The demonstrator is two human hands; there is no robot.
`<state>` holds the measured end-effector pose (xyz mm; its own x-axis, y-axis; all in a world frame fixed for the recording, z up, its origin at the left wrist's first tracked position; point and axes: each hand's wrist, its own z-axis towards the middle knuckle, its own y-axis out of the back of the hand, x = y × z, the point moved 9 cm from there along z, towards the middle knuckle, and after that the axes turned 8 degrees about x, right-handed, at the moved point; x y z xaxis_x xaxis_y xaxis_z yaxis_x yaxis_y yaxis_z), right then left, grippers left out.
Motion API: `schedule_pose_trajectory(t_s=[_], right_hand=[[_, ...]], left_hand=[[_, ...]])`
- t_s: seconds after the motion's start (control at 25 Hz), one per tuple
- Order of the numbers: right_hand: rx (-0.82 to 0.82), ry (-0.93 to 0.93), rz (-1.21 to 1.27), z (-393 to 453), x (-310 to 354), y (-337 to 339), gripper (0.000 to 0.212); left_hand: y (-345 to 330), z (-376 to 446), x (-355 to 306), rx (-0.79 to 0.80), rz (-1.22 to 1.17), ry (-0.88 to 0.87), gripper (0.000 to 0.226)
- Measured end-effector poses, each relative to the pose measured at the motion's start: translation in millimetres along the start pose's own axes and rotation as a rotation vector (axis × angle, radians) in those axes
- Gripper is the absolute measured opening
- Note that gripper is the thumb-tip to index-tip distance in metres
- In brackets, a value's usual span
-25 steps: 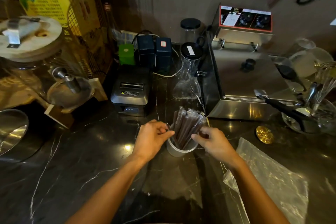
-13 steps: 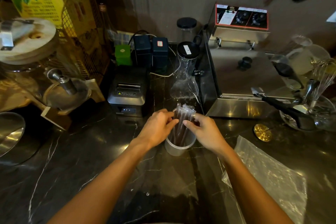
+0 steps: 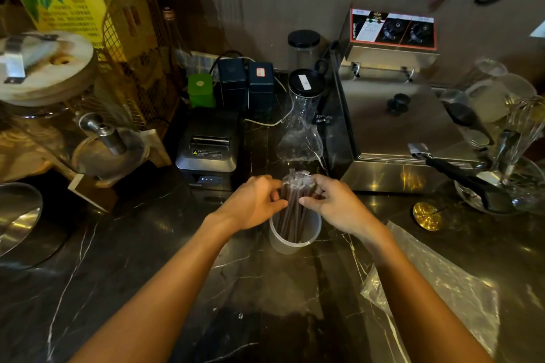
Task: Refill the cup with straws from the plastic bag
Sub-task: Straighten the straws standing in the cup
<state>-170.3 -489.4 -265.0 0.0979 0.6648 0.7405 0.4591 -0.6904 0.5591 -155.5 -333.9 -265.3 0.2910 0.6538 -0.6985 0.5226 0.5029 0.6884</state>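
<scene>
**Straws gathered upright in cup; both hands closed around the bundle**

Change noted: a second ago the straws [image 3: 293,209] fanned out and leaned away from the person, toward the fryer. They now stand drawn together in one near-upright bundle, lower ends inside the cup [image 3: 295,237]. The left hand [image 3: 256,203] and right hand [image 3: 333,205] have moved in from either side and each pinches the bundle just above the cup rim. Judgement: the refill itself appears done; what remains is squaring and settling the bundle.

The plastic bag [image 3: 442,283] lies flat on the surface [image 3: 132,259], right of the cup and near the right forearm; it looks empty, though its far folds cannot be read.

Materials: the straws are dark, slender and individually wrapped in clear, glossy film that bunches at the tops. The cup is pale, translucent, cylindrical, smooth-walled. The bag is thin and crinkled, catching light. The surface is dark, polished, white-veined stone.
</scene>
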Motion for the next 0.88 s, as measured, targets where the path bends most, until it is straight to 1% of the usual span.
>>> schedule_pose_trajectory(t_s=[0.12, 0.2, 0.24, 0.32, 0.4, 0.52, 0.56, 0.64, 0.72, 0.76, 0.8, 0.88], right_hand=[[-0.049, -0.023, 0.086, -5, -15, -3, 0.021], [-0.079, -0.018, 0.117, -9, -20, -3, 0.008], [-0.096, -0.007, 0.101, -11, -20, -2, 0.011], [-0.119, 0.014, 0.088, -13, -17, -2, 0.024], [-0.127, 0.045, 0.104, -15, -11, 0, 0.028], [-0.137, 0.091, 0.17, -18, -4, 7, 0.027], [-0.133, 0.083, 0.164, -17, -4, 7, 0.024], [-0.127, 0.028, 0.07, -15, -8, 4, 0.015], [-0.126, -0.018, 0.016, -14, -15, 0, 0.004], [-0.133, -0.027, 0.021, -15, -16, 0, 0.005], [-0.142, -0.029, 0.034, -16, -17, 0, 0.007], [-0.159, -0.018, 0.048, -17, -17, 1, 0.006]], left_hand=[[-8, -4, 13, -0.007, -0.044, 0.044, 0.03], [-9, -8, 14, -0.021, -0.094, 0.04, 0.04], [-8, -9, 11, -0.033, -0.129, 0.025, 0.04], [-4, -9, 1, -0.082, -0.165, -0.018, 0.03], [1, -7, -5, -0.14, -0.214, -0.028, 0.02], [1, -2, -3, -0.152, -0.296, -0.01, 0.025], [-1, -2, 0, -0.134, -0.281, 0.01, 0.025], [-7, -3, 6, -0.102, -0.235, 0.048, 0.025], [-6, -8, 6, -0.135, -0.205, 0.045, 0.053], [-3, -10, 5, -0.171, -0.198, 0.034, 0.065], [2, -12, 3, -0.212, -0.191, 0.011, 0.071], [9, -12, -1, -0.266, -0.163, -0.05, 0.07]])
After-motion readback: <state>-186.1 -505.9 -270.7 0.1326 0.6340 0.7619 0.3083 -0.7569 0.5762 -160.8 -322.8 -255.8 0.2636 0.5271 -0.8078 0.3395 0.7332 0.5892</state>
